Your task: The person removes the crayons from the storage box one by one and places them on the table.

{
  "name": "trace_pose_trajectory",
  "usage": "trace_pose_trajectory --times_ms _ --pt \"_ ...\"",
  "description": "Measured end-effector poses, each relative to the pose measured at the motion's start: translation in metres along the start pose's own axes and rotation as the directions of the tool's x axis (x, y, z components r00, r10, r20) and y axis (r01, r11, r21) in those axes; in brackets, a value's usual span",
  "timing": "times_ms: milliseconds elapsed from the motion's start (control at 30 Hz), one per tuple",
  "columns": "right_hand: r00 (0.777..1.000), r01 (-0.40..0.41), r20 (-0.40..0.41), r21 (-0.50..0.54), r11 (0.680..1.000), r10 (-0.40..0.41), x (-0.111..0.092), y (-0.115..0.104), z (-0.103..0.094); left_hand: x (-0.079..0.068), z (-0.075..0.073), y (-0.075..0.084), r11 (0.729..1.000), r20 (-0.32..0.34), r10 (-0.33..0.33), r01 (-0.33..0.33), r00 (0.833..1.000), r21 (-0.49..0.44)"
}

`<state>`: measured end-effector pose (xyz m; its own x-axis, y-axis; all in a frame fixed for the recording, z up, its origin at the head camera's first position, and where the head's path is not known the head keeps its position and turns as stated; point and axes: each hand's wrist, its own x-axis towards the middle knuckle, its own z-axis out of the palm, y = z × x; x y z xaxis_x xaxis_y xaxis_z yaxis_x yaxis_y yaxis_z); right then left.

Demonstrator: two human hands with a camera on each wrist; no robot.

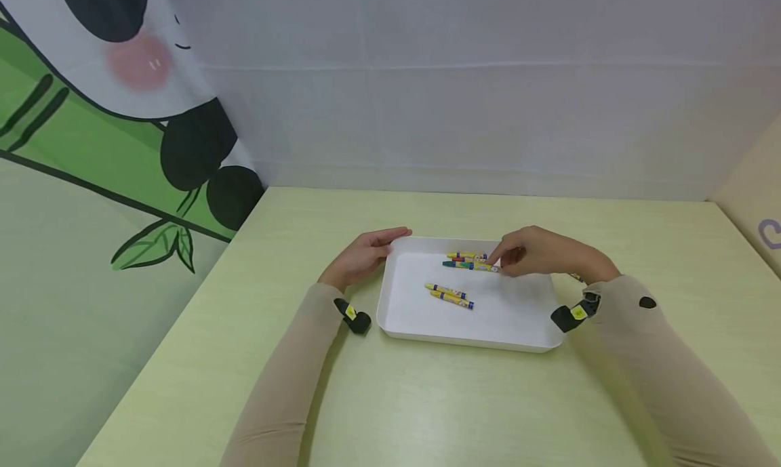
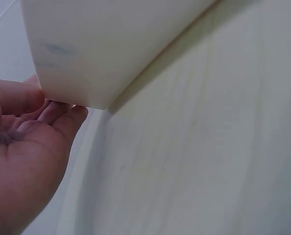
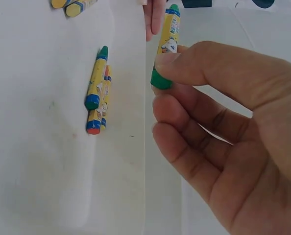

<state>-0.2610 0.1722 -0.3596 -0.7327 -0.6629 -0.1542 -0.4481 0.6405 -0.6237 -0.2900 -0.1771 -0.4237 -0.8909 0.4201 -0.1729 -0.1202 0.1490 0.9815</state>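
Note:
My left hand (image 1: 365, 253) holds the white tray (image 1: 488, 328) at its far left corner; in the left wrist view, thumb and fingers meet the edge there. Over the tray's far right part, my right hand (image 1: 531, 251) pinches a green crayon (image 3: 169, 32) between thumb and forefinger, as the right wrist view shows. Below it lie a darker green crayon (image 3: 97, 81) and a red crayon (image 3: 93, 123), with a yellow-wrapped crayon (image 1: 466, 255) close by. Two yellowish crayons (image 1: 446, 291) rest side by side near the tray's middle.
The tray stands on a pale wooden table (image 1: 464, 406). Part of a patterned, crayon-like thing (image 1: 575, 276) shows on the table behind my right wrist. A white cloth wall (image 1: 464, 128) rises at the back, and a printed panda panel (image 1: 110, 135) is at left.

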Motion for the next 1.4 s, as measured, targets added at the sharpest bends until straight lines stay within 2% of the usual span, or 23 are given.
trace_pose_trajectory --times_ms 167,567,767,1000,1400 --pt "0.999 0.018 -0.034 -0.007 1.0 -0.018 -0.016 0.005 -0.008 0.0 0.001 0.0 1.0 -0.001 -0.003 0.003 1.0 -0.002" --pt "0.988 -0.018 -0.157 -0.038 0.999 0.011 -0.052 0.026 -0.021 -0.001 0.0 0.001 1.0 0.003 -0.013 0.013 1.0 -0.005" --pt "0.978 -0.088 -0.193 -0.033 0.996 0.08 -0.063 0.039 -0.025 0.0 0.0 0.001 1.0 -0.003 -0.021 0.021 1.0 -0.006" --pt "0.962 -0.166 -0.221 -0.01 0.986 0.16 -0.073 0.057 -0.029 0.001 0.0 0.0 0.999 0.012 0.002 -0.001 1.0 -0.032" --pt "0.929 -0.243 -0.294 -0.036 0.969 0.222 -0.088 0.085 -0.027 -0.002 -0.001 0.0 1.0 0.013 0.004 -0.004 1.0 -0.016"
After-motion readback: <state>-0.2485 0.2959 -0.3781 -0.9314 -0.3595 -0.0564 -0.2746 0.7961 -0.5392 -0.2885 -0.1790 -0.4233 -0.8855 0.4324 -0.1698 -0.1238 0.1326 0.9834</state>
